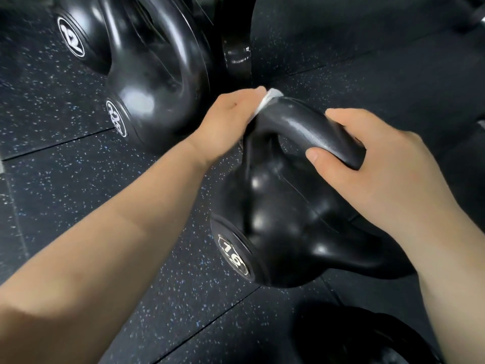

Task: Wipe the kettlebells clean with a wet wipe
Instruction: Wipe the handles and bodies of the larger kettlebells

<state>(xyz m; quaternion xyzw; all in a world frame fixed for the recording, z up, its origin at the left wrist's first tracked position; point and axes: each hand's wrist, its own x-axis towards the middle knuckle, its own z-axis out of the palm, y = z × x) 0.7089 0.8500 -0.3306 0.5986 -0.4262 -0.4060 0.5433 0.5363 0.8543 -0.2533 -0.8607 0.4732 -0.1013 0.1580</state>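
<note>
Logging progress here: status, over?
Left hand holds wet wipe on 16 kettlebell handle. Right hand grips same handle. Other kettlebells stand clear.

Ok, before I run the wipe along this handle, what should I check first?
1. wet wipe pinched in left hand: ok.
2. wet wipe touching the handle of the 16 kettlebell: ok.
3. right hand gripping the handle to steady it: ok.
4. 16 kettlebell sitting flat on the floor: cannot tell.
5. 22 kettlebell apart from the left forearm: ok.

A gym: speckled rubber floor tiles (65, 179), numbered black kettlebells (278, 232).
</note>
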